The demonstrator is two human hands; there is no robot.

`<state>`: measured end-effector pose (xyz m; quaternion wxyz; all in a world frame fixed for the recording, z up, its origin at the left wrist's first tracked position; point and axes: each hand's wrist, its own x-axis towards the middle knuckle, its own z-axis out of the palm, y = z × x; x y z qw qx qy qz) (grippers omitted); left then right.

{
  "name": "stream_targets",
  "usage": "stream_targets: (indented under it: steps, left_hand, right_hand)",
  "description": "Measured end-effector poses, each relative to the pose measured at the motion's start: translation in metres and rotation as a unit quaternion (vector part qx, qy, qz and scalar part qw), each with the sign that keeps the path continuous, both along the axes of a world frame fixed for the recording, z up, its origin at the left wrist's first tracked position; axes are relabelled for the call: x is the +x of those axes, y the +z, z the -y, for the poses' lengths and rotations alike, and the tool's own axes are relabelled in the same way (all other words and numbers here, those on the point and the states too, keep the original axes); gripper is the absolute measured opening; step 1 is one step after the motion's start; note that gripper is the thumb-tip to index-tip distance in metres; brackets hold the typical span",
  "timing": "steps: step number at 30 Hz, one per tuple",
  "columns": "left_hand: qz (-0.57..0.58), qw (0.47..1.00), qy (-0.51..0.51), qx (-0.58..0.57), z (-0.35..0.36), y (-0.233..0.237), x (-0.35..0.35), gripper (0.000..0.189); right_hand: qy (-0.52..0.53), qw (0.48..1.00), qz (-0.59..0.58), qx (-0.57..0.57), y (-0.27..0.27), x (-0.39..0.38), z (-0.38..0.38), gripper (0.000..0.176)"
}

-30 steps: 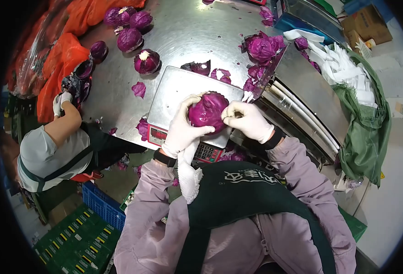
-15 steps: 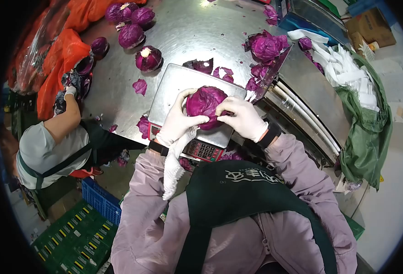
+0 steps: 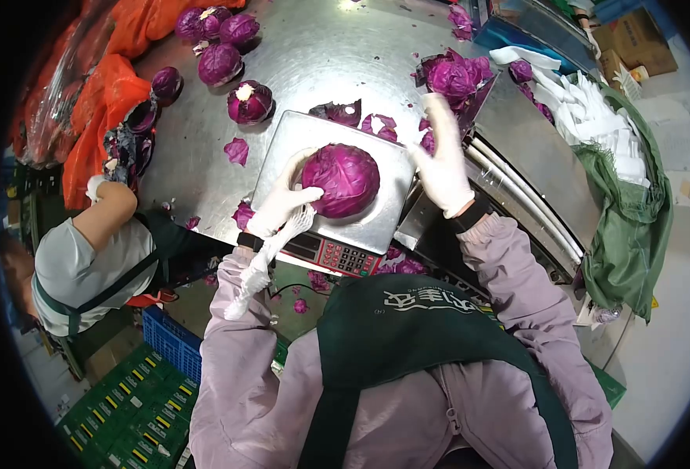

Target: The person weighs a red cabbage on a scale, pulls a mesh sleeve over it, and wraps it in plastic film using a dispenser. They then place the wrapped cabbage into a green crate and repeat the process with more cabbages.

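A red cabbage (image 3: 343,180) rests on the steel plate of a weighing scale (image 3: 396,187) with a red keypad. My left hand (image 3: 284,197), in a white glove, grips the left side of the cabbage between thumb and fingers. A white foam net sleeve (image 3: 263,270) hangs from this hand, over the wrist. My right hand (image 3: 444,162), also gloved, is raised to the right of the scale, apart from the cabbage. Its thumb and fingers are spread, with nothing visible between them.
Several red cabbages (image 3: 220,64) lie at the back left of the steel table (image 3: 321,47). Loose leaves (image 3: 456,76) are piled near a roller machine (image 3: 525,199). White net sleeves (image 3: 595,117) fill a green sack (image 3: 630,234). A co-worker (image 3: 99,266) stands at left beside orange netting (image 3: 103,102).
My right hand has let go of the cabbage and moved right and up, its fingers opening. My left hand has shifted slightly left with the cabbage, and the net sleeve has swung left.
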<state>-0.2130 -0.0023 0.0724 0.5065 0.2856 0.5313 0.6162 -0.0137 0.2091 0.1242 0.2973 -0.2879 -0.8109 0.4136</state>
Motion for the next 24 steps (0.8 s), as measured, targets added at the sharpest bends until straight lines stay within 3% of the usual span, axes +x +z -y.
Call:
stream_targets:
  steps: [2,4,5,6,8,9,10,12,16,18,20,24]
  left_hand:
    - [0.01,1.0,-0.007,0.006,-0.002,0.003,-0.002,0.073]
    - [0.05,0.998,0.005,-0.031,0.0,0.021,-0.003,0.073]
    - [0.087,0.996,0.015,-0.028,0.001,0.026,-0.001,0.069]
    - [0.087,0.996,0.017,-0.029,-0.001,0.032,0.003,0.069]
    - [-0.179,0.979,0.044,-0.082,-0.004,0.038,0.015,0.064]
    - [-0.242,0.965,0.064,-0.081,-0.008,0.037,0.017,0.059]
    - [-0.243,0.964,0.067,-0.084,-0.01,0.038,0.018,0.059]
    - [-0.279,0.952,0.066,-0.106,-0.016,0.04,0.018,0.056]
    - [-0.244,0.964,0.054,-0.093,-0.021,0.039,0.012,0.05]
    - [-0.211,0.972,0.048,-0.087,-0.023,0.036,0.007,0.049]
    - [-0.177,0.98,0.044,-0.083,-0.026,0.034,0.003,0.048]
    - [-0.175,0.979,0.044,-0.098,-0.029,0.039,0.0,0.046]
  right_hand:
    - [0.184,0.973,0.045,-0.133,0.01,-0.004,0.014,0.071]
    - [0.296,0.94,0.09,-0.141,0.005,-0.009,0.024,0.062]
    - [0.251,0.963,0.089,-0.047,0.001,-0.008,0.037,0.051]
    - [0.254,0.962,0.088,-0.049,0.001,-0.01,0.039,0.051]
    - [0.248,0.961,0.119,-0.041,0.003,-0.014,0.044,0.044]
    - [0.247,0.966,0.082,-0.002,0.005,-0.017,0.046,0.036]
    - [0.25,0.965,0.08,-0.004,0.007,-0.019,0.047,0.036]
    - [0.237,0.958,0.111,-0.114,0.012,-0.022,0.044,0.03]
    - [0.311,0.928,0.205,-0.023,0.01,-0.026,0.033,0.03]
    - [0.317,0.929,0.189,0.018,0.009,-0.026,0.036,0.027]
    - [0.219,0.973,0.053,-0.05,0.014,-0.027,0.045,0.018]
    - [0.224,0.973,0.03,-0.045,0.004,-0.03,0.04,0.019]
